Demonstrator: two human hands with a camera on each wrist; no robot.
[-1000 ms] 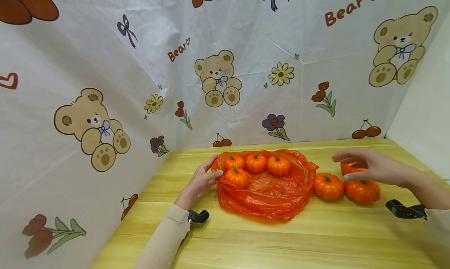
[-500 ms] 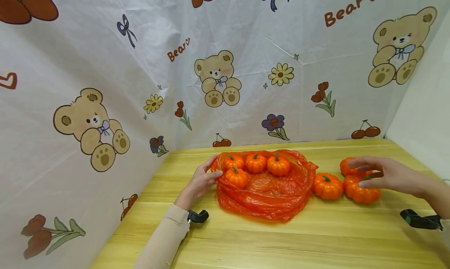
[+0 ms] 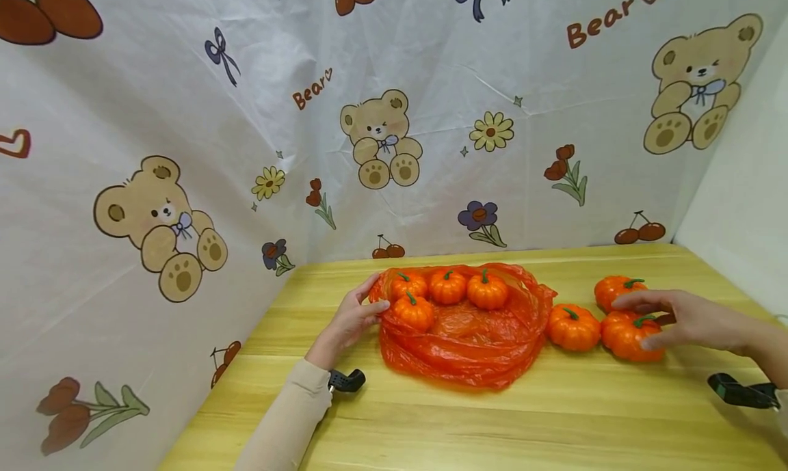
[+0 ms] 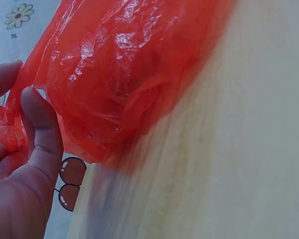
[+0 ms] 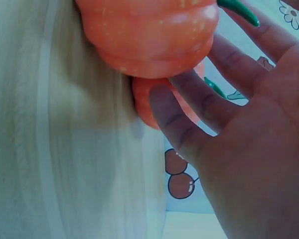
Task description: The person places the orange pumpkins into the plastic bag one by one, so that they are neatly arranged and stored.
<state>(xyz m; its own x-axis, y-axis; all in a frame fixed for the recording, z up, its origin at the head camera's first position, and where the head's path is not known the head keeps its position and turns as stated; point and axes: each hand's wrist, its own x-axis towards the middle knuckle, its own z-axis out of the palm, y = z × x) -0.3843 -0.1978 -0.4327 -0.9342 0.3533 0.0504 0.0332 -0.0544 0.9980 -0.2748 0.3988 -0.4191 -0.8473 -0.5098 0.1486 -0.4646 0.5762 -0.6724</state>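
Note:
A thin red plastic bag lies spread with its mouth up; several small orange pumpkins with green stems, one of them at the back, rest in it. My left hand pinches the bag's left rim; the left wrist view shows the crinkled film between thumb and fingers. Three more pumpkins sit right of the bag. My right hand has its fingers and thumb round the front right one, which tilts slightly; in the right wrist view fingers lie against that pumpkin.
Next to the bag's right side is one pumpkin, and another stands behind the one at my right hand. A light wooden table carries everything. A white cloth with printed bears hangs behind it.
My right hand has drawn back from over the rear pumpkin and come down round the front right one, which has tilted a little. My left hand stays at the bag's rim.

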